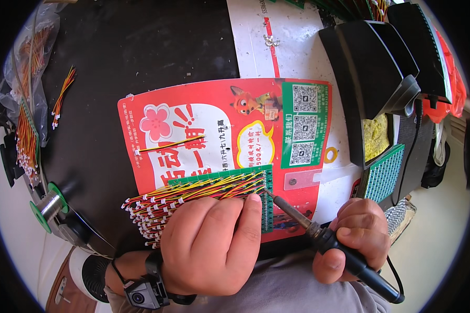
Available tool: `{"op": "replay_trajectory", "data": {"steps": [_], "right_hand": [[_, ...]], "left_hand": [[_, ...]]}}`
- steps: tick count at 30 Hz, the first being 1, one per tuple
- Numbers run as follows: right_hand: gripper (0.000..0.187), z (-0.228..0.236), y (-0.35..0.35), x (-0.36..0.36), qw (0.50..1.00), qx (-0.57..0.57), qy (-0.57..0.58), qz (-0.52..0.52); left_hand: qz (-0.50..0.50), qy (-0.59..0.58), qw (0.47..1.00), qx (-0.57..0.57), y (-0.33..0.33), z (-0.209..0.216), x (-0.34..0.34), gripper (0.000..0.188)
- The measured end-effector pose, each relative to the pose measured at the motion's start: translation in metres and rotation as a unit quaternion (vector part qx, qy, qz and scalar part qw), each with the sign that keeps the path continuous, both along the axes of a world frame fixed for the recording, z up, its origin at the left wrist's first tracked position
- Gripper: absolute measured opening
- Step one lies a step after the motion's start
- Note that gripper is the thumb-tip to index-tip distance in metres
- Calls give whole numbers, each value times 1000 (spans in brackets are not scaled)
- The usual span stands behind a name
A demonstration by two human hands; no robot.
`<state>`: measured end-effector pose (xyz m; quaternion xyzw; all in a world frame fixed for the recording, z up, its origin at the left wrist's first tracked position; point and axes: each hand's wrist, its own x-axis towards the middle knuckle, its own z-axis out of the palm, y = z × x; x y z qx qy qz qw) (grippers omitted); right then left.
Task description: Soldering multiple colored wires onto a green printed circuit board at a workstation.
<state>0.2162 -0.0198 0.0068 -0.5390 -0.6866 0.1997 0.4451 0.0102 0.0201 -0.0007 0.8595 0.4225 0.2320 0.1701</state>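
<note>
My right hand grips a soldering iron by its black handle, its tip pointing up and left. The tip meets the right part of a green circuit board, close to my left index fingertip. Rows of red, black and yellow wires with white plug ends lie across this board, the plugs hanging past its left side. My left hand rests over the wires with fingers curled and pressed together; whatever they pinch is hidden beneath. One separate wire lead lies on the red printed sheet beyond the board.
A solder spool stands at the left, near a clear bag of wire leads. More wire leads lie beside it. At right are a black holder with yellow sponge, another green board and a yellow ring.
</note>
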Motion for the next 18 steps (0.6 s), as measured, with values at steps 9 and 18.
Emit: {"op": "replay_trajectory", "data": {"steps": [9, 18], "right_hand": [[34, 5, -3, 11, 999, 4, 20, 28], [36, -2, -1, 3, 1000, 16, 0, 6]], "left_hand": [[-2, -4, 1000, -3, 0, 0, 0, 18], [-12, 5, 1000, -2, 1, 1, 0, 18]]}}
